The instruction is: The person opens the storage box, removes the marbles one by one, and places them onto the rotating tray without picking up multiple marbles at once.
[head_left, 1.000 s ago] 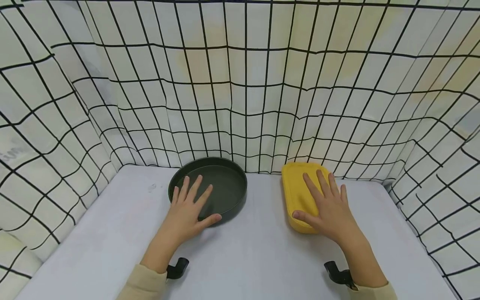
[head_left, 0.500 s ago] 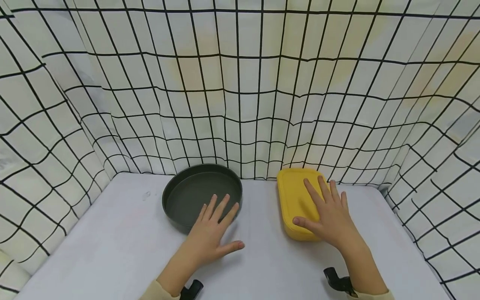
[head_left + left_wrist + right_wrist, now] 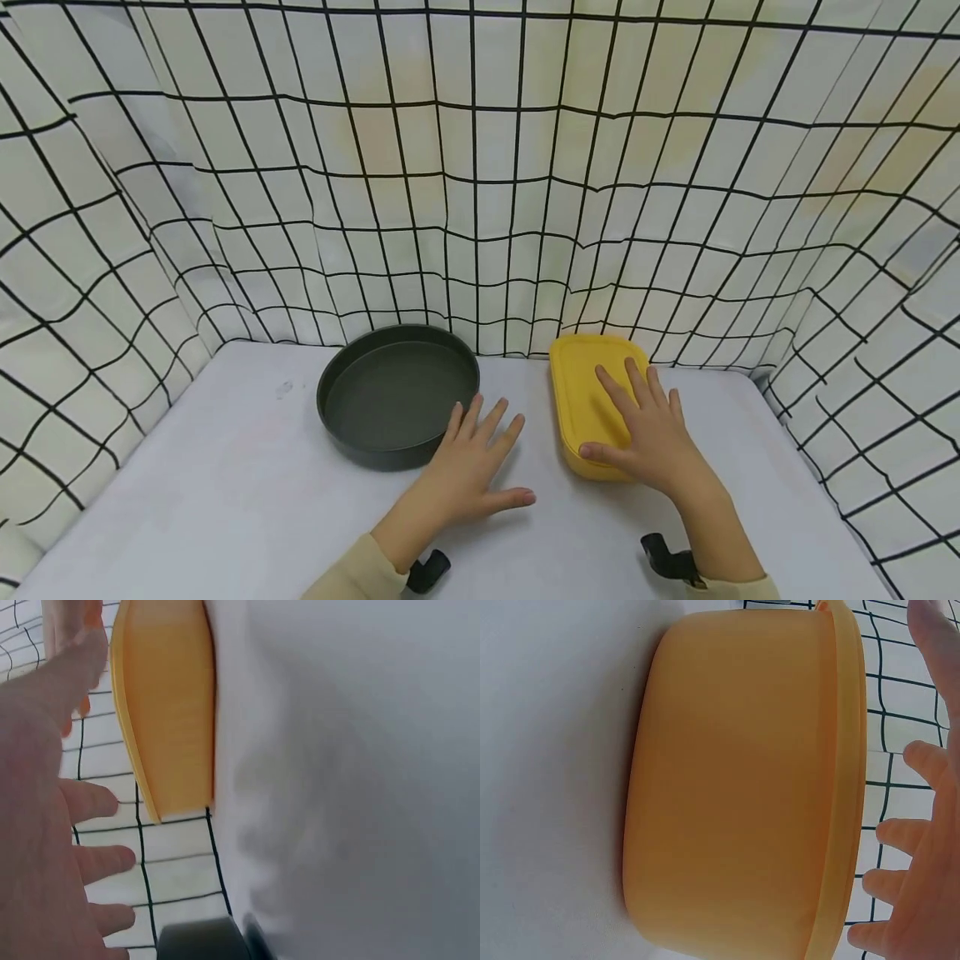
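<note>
One yellow box (image 3: 576, 408) stands on the white table (image 3: 225, 500), toward the back edge and right of the middle from where the person is. From the right wrist, its smooth side and one projecting rim (image 3: 846, 780) fill much of the view. Over the box hangs the right hand (image 3: 651, 437), all five fingers stretched and spread; that wrist view shows a gap between hand and rim, so it grips nothing.

To the left of the box, well apart from it, sits one round, dark green pan, (image 3: 397, 387) also toward the back. The left hand (image 3: 471, 479) is held by the pan's near right side, its five fingers likewise straight and fanned, holding nothing; I cannot tell whether a fingertip brushes the rim.

I count two beige sleeves (image 3: 360, 575) and two black fittings (image 3: 429, 572), one of each per wrist. Left of the pan, a single grey smudge (image 3: 283, 389) marks the table, too faint to read. Around the back and sides rises white cloth (image 3: 495, 142) with black grid lines.
</note>
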Tool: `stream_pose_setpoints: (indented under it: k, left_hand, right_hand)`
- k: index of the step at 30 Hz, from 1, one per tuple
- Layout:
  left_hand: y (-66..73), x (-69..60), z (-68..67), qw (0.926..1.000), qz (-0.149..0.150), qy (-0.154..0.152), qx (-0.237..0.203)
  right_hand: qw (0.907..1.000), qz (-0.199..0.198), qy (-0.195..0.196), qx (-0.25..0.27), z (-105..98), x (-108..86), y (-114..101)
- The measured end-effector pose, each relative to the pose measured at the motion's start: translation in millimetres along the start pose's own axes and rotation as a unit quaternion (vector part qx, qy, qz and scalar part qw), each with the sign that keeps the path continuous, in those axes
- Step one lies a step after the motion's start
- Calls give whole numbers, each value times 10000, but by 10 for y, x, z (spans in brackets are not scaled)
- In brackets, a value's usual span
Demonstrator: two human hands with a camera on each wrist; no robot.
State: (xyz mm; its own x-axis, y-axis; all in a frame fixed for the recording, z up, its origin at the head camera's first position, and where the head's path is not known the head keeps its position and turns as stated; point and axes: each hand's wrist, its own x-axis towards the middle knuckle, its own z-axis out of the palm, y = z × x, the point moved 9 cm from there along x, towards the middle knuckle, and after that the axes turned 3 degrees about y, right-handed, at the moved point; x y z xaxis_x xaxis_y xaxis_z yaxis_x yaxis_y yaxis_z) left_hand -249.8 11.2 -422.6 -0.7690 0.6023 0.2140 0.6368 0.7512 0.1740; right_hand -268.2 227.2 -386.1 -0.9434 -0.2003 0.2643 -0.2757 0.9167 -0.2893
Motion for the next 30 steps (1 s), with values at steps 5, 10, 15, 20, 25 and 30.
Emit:
stream_pose_setpoints:
  k: [5, 10, 15, 20, 25, 30]
  left_hand:
    - [103, 95, 48, 9999, 23, -73, 98]
    - [199, 180, 94, 9994, -30, -324, 117]
    - [253, 271, 135, 9987, -197, -471, -14]
    - [206, 367, 218, 9963, -548, -565, -354]
    - [186, 487, 333, 9927, -816, -711, -541]
    - [215, 609, 405, 9921, -889, -725, -509]
  right_hand:
    - [10000, -12, 17, -32, -6, 9, 6]
    - [10000, -27, -20, 7, -5, 20, -1]
    - [10000, 26, -80, 31, -2, -10, 17]
    - [9999, 37, -163, 6, 57, -15, 30]
    - [9997, 36, -226, -75, 89, -7, 35]
    - [9992, 81, -359, -131, 128, -30, 73]
